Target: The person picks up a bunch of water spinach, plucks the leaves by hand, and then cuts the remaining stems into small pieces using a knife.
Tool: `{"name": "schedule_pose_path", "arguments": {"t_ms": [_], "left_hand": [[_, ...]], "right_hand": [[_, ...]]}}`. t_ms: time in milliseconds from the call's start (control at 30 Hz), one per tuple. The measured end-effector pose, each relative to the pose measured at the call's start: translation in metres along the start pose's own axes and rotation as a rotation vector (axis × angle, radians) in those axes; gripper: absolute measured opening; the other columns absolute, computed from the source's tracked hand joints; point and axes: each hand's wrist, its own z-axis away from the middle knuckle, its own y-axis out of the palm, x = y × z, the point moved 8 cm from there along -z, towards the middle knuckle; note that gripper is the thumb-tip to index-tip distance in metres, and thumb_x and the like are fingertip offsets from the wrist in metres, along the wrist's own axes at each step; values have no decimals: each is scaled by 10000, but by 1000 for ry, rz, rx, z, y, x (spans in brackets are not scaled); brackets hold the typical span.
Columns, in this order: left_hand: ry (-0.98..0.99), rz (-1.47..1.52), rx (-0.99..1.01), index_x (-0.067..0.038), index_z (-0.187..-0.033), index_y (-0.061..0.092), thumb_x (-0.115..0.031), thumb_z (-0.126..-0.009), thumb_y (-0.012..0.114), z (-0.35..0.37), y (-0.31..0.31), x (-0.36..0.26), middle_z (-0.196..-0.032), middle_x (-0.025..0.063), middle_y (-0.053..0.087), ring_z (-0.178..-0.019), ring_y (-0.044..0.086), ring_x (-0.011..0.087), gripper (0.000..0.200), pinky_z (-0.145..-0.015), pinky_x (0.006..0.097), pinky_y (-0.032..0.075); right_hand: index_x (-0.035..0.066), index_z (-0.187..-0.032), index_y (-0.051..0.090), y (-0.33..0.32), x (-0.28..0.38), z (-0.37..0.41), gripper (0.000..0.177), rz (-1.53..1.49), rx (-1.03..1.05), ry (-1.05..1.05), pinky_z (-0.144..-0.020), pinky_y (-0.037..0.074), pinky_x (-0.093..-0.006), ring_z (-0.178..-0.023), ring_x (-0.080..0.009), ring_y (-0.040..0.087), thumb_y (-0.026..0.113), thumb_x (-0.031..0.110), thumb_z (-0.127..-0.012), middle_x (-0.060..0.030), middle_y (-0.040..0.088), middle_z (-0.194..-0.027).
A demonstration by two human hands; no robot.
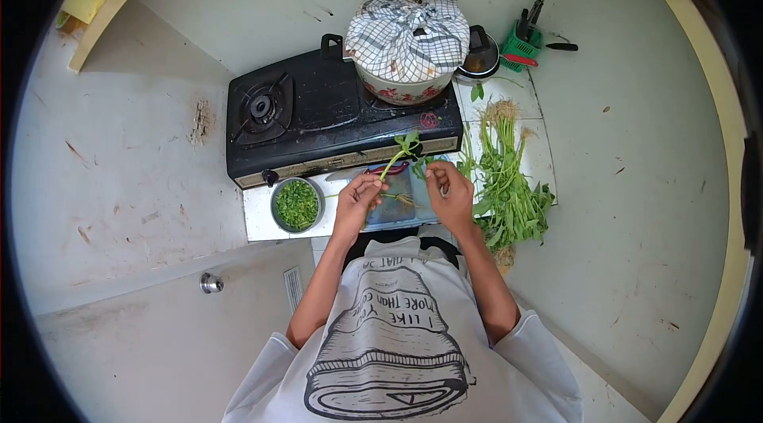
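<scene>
In the head view, a leafy green stem (389, 165) is being pinched mid-frame by the left hand (358, 200), above a blue tray (389, 212). Right hand (451, 196) is being held just beside, fingers curled; can't tell if anything's being gripped.

The checked cloth (408, 35) hides the top of the pot (401, 92)

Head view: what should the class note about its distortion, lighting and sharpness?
Head view: dark corners and wide-angle bulge, the cream frame bowing at right; head view: soft light, white counter bright; head view: left hand and right hand without obvious blur, chopped greens too fine to separate.
</scene>
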Motion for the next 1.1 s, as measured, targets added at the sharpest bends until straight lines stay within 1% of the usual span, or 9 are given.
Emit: {"name": "schedule_pose_path", "arguments": {"t_ms": [67, 167, 267, 367, 467, 667, 867, 967, 1100], "left_hand": [[18, -22, 23, -32, -1162, 653, -107, -1005, 653, -1, 3, -3, -1008, 42, 721, -771, 580, 79, 174, -679, 230, 435], [31, -13, 54, -37, -1152, 646, -75, -983, 659, 2, 8, -4, -989, 30, 716, -778, 583, 79, 174, -683, 231, 436], [14, -17, 60, -41, -1137, 643, -56, -970, 656, 3, 9, 0, -979, 18, 712, -784, 583, 77, 169, -683, 229, 434], [-9, -23, 65, -42, -1130, 643, -54, -969, 650, 6, 8, 0, -972, 7, 709, -785, 580, 71, 161, -679, 222, 428], [-13, -35, 64, -41, -1124, 645, -62, -972, 650, 7, 6, 2, -962, 0, 709, -777, 575, 65, 154, -669, 216, 421], [-33, -28, 53, -41, -1102, 655, -69, -970, 655, 9, 10, 3, -936, -7, 709, -756, 567, 57, 135, -651, 211, 408], [-40, -64, 80, -44, -1081, 657, -86, -976, 660, 8, 13, 5, -909, -14, 691, -752, 563, 51, 114, -644, 210, 394], [-23, -107, 75, -52, -1068, 660, -91, -980, 659, 7, 16, 3, -905, -17, 686, -749, 555, 42, 96, -638, 205, 383], [62, -141, 86, -60, -1055, 667, -96, -985, 657, 5, 17, -1, -903, -22, 685, -731, 529, 28, 79, -624, 195, 366]], "right_hand": [[40, -1149, 673, 1, 28, -4, 225, 27, 19, -117, -630, 537, -379, -660, -286, 655, 698, 76, -928, -106, 653, -859], [49, -1205, 676, 17, 32, -5, 289, 132, 43, -236, -661, 546, -391, -746, -297, 677, 711, 90, -921, -120, 636, -1005], [69, -1207, 686, 32, 20, -2, 298, 183, 54, -228, -691, 554, -399, -822, -307, 687, 719, 92, -912, -119, 616, -1092], [66, -1206, 686, 40, 17, 0, 299, 190, 94, -215, -701, 557, -414, -838, -322, 691, 713, 78, -909, -126, 612, -1113], [43, -1179, 687, 39, 22, 1, 284, 191, -1, -295, -706, 558, -414, -847, -325, 692, 721, 72, -898, -127, 622, -1089], [22, -1084, 703, 43, 19, 2, 215, 201, -22, -405, -709, 552, -416, -829, -323, 686, 739, 66, -877, -122, 643, -985], [10, -978, 682, 46, 7, 1, 143, 117, 47, -308, -717, 541, -425, -812, -344, 670, 736, 42, -848, -129, 639, -966], [-2, -957, 659, 47, 3, 2, 141, 133, 82, -344, -712, 537, -434, -806, -361, 662, 726, 37, -840, -139, 631, -950], [-6, -967, 653, 42, -7, 3, 135, 48, 55, -258, -660, 520, -376, -756, -285, 655, 709, 7, -845, -129, 623, -898]]}}
